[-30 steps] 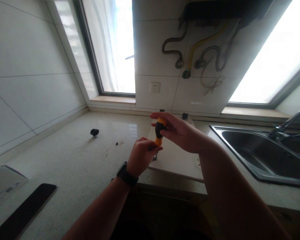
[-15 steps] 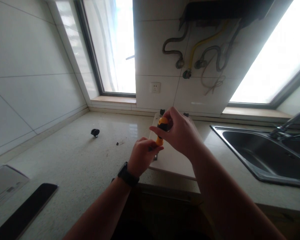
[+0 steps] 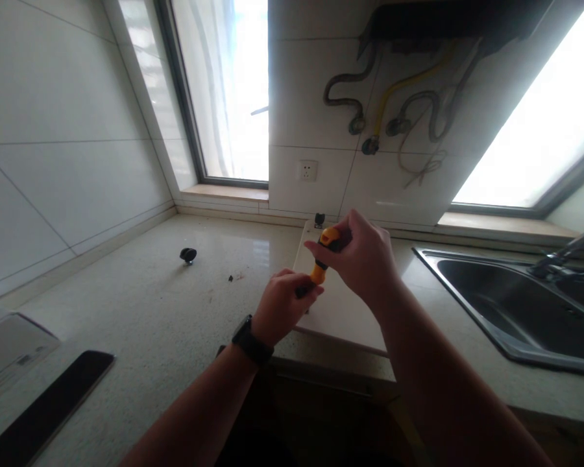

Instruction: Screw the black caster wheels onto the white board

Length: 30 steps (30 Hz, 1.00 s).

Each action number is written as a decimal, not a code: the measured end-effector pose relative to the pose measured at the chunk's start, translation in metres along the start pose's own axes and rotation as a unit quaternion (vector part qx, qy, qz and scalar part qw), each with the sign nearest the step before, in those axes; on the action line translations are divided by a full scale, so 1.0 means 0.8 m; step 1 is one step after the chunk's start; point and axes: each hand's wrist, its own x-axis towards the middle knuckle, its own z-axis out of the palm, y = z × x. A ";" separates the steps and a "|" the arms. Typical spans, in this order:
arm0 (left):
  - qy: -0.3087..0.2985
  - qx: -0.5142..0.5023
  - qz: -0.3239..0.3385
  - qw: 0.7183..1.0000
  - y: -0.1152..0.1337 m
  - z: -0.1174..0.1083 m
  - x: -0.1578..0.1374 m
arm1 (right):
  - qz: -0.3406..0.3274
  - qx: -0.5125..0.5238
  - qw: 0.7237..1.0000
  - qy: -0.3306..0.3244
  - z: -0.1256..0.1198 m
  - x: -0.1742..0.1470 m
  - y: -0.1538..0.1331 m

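A screwdriver (image 3: 322,256) with a yellow and black handle is tilted over the left side of a white board (image 3: 343,311) lying on the counter. My right hand (image 3: 363,250) is closed around the upper handle. Lower down, my left hand (image 3: 289,295) pinches the screwdriver near the base of its handle; its fingers hide the shaft and tip. A small dark part shows between those fingers, too unclear to name. At the board's far left corner stands a black caster (image 3: 320,220). Another black caster (image 3: 188,255) lies loose on the counter to the left.
A steel sink (image 3: 491,305) with a faucet (image 3: 559,259) is set into the counter at right. On the left lie a flat black object (image 3: 53,402) and a white box (image 3: 17,350). A small dark bit (image 3: 230,278) sits on the counter (image 3: 150,311). Hoses (image 3: 343,100) hang on the wall.
The screwdriver's handle now leans further to the right, and my right hand has shifted slightly right with it. My left hand keeps its pinch. The whole view has shifted a little.
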 end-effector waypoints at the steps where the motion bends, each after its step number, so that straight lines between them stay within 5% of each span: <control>1: 0.002 -0.001 -0.001 1.000 -0.001 0.001 0.000 | -0.009 -0.031 0.999 0.013 0.001 -0.002 -0.002; 5: 0.007 -0.024 0.001 1.000 -0.005 0.002 0.001 | -0.021 0.099 0.990 -0.100 -0.009 -0.001 0.000; 8: 0.000 -0.033 0.007 0.999 -0.007 0.001 0.002 | -0.049 0.260 0.933 -0.243 -0.024 0.006 0.006; 10: -0.005 -0.031 0.008 0.999 -0.007 -0.001 0.002 | -0.052 0.272 0.920 -0.277 -0.031 0.011 0.008; 15: -0.020 -0.021 0.006 1.000 -0.003 -0.003 0.003 | -0.008 0.230 0.949 -0.213 -0.030 0.011 0.005; 20: -0.005 0.003 0.012 1.000 0.001 -0.004 0.003 | -0.005 0.075 0.993 -0.092 -0.018 0.001 -0.005; 24: 0.003 -0.001 0.004 1.000 -0.001 -0.002 0.001 | -0.023 -0.013 0.999 -0.034 -0.015 -0.003 -0.012; 27: 0.005 -0.019 0.002 1.000 -0.003 0.000 0.001 | -0.024 0.069 0.991 -0.114 -0.021 0.000 -0.010; 30: -0.004 -0.022 0.005 1.000 -0.005 -0.001 0.002 | -0.051 0.219 0.942 -0.251 -0.030 0.007 -0.002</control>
